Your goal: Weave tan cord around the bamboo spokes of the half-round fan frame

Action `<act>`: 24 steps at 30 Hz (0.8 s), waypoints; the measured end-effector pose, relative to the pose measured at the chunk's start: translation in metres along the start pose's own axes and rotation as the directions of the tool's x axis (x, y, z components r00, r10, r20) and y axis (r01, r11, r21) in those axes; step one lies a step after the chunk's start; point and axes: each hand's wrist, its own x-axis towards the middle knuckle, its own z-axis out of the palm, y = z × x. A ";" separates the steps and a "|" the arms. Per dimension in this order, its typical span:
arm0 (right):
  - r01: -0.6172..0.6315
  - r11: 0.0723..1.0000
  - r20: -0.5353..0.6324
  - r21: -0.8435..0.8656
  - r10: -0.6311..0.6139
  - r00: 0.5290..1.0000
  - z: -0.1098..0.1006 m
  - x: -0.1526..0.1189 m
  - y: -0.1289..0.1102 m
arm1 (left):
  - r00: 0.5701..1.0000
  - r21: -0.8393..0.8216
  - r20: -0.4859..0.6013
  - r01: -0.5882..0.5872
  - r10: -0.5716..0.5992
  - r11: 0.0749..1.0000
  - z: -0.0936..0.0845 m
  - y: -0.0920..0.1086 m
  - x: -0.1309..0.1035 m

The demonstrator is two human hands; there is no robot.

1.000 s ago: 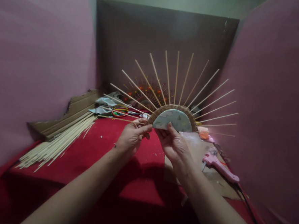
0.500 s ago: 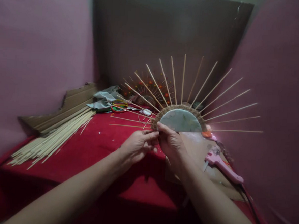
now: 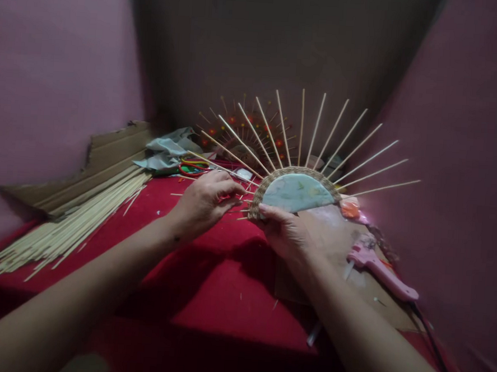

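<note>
A half-round piece (image 3: 298, 192) with a pale blue-green centre and a braided tan rim stands upright, thin wooden sticks (image 3: 301, 127) fanning out from its rim. My right hand (image 3: 285, 230) grips its lower left corner, thumb on the front face. Just left of the rim, my left hand (image 3: 208, 200) has its fingers pinched together around the lower left sticks; exactly what lies between the fingertips is too small to make out.
On the red cloth (image 3: 221, 280) lie a bundle of loose sticks (image 3: 73, 223) beside cardboard (image 3: 111, 149), and scissors (image 3: 193, 166). A pink glue gun (image 3: 384, 270) rests on a board at right. Behind is a decorated fan-shaped piece (image 3: 243, 135).
My left hand has moved up and left, away from my right fingers, to the side sticks. The half-round piece has tilted slightly clockwise in my right hand.
</note>
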 end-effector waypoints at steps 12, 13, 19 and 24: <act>-0.006 0.999 -0.036 -0.035 0.005 0.999 -0.002 -0.003 0.002 | 0.979 0.197 0.047 -0.204 0.198 0.959 0.019 -0.001 -0.006; -0.005 0.999 -0.044 -0.033 0.003 0.999 -0.002 -0.003 0.002 | 0.975 0.212 0.055 -0.220 0.213 0.952 0.019 -0.001 -0.006; -0.046 0.999 -0.059 -0.025 0.045 0.997 -0.006 -0.003 0.005 | 0.960 0.287 0.110 -0.278 0.257 0.917 0.024 0.002 -0.009; -0.083 0.995 -0.071 -0.057 0.079 0.994 -0.009 -0.002 0.006 | 0.962 0.337 0.124 -0.270 0.242 0.902 0.026 0.002 -0.012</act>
